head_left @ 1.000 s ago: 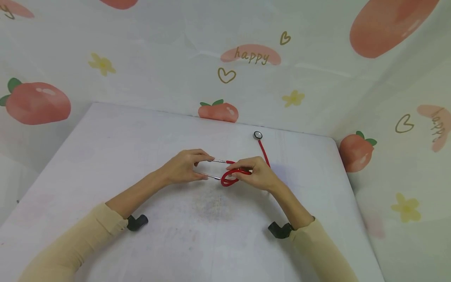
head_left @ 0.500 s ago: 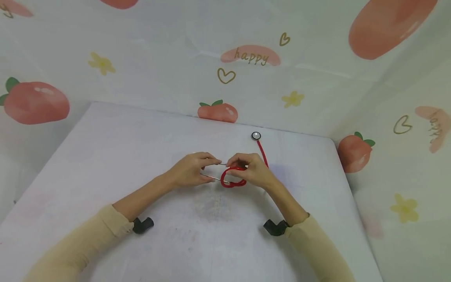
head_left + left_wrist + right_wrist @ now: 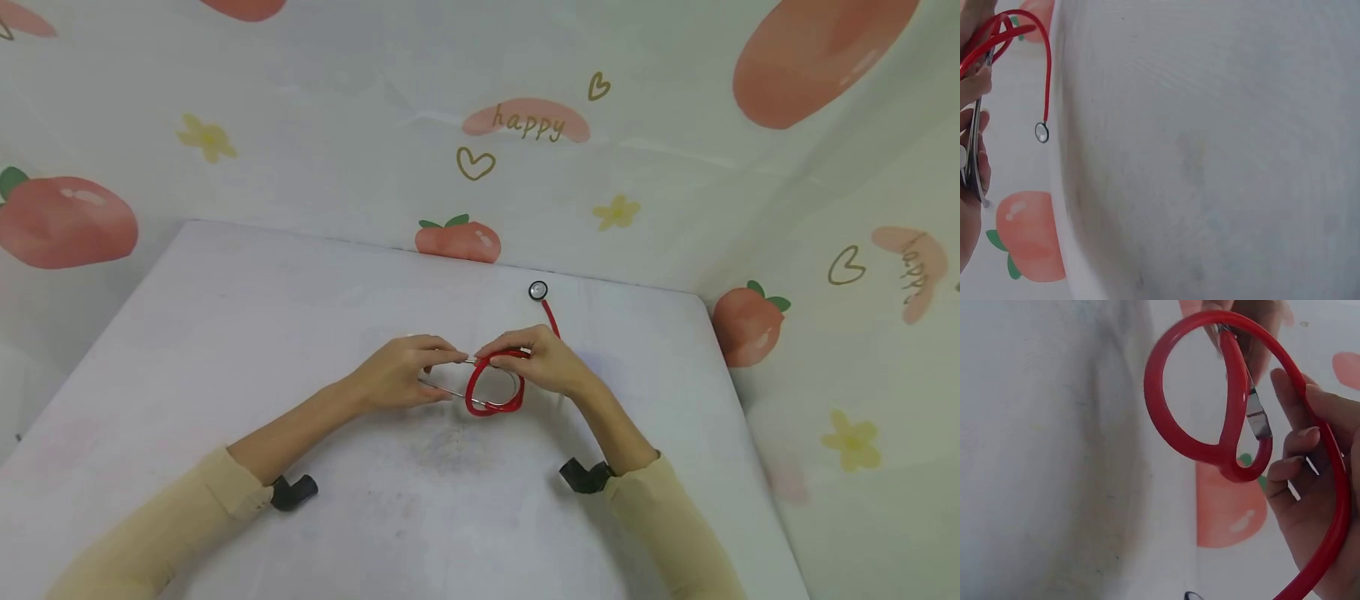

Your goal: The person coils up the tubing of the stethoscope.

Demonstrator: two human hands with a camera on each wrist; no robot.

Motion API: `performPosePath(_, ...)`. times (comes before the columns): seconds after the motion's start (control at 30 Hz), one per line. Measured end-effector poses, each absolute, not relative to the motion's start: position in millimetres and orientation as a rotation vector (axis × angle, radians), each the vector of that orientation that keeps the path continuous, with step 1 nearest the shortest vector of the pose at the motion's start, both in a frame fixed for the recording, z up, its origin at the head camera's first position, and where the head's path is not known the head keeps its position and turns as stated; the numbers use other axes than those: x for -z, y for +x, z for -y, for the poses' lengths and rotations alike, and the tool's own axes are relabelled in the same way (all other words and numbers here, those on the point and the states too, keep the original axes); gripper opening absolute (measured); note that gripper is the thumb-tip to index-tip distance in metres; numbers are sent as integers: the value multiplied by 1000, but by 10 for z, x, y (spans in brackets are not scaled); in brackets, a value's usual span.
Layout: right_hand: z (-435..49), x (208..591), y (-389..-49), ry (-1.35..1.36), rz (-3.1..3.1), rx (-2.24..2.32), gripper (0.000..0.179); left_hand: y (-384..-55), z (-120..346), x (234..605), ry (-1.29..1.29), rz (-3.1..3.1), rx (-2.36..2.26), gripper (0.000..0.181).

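Note:
A stethoscope with red tubing (image 3: pixel 472 392) is held between both hands over the table. My left hand (image 3: pixel 401 371) grips its metal ear tubes (image 3: pixel 975 134), thumb and fingers spread across the two arms. With thumb and fingers my right hand (image 3: pixel 543 358) pinches the red tube, which bends into a loop (image 3: pixel 1154 381) in front of the fingers. From under the right hand the tube runs toward the back, ending in the round chest piece (image 3: pixel 537 290) near the table's far edge. In the right wrist view a metal spring plate (image 3: pixel 1257 415) shows beside the Y-joint.
The white-covered table (image 3: pixel 360 517) meets a peach-printed cloth backdrop (image 3: pixel 337 150) along its back edge. A second printed cloth (image 3: pixel 847 333) stands at the right side. A black elbow-shaped piece (image 3: pixel 294 492) sits at the left wrist, and a similar black piece (image 3: pixel 585 476) at the right.
The hands have drawn closer together and slightly lower in view. The red loop now hangs wider below the right fingers. The chest piece has shifted slightly left in view.

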State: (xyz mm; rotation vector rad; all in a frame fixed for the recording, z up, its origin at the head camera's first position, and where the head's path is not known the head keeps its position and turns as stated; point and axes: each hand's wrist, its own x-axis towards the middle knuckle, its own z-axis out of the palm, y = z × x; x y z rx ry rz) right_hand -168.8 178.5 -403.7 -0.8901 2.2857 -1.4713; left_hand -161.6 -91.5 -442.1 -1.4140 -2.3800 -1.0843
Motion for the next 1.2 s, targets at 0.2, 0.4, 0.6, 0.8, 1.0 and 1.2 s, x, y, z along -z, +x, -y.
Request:
performPosePath(0.2,-1759,4026,-1723,-883,-2341,1534,14,-1577,913,4405,-1436,2345,1114,52)
performPosePath(0.4,-1725,3907,-1685,-946,-2370,1562,17,-1543,907,4376,-1443,2271,1105,54)
performPosePath(0.6,-1692,3815,-1641,-907,-2377,1531,18,-1514,896,4356,-1453,2245,1094,55)
performPosePath(0.8,-1669,3915,-1675,-768,-2398,1596,15,-1501,907,4336,-1421,2252,1149,56)
performPosePath(1.0,-1701,4199,-1809,-668,-2372,1651,18,-1507,928,4328,-1413,2272,1204,53)
performPosePath(1.2,-1682,4245,-1877,-665,-2361,1682,19,-1516,931,4330,-1416,2272,1262,52)
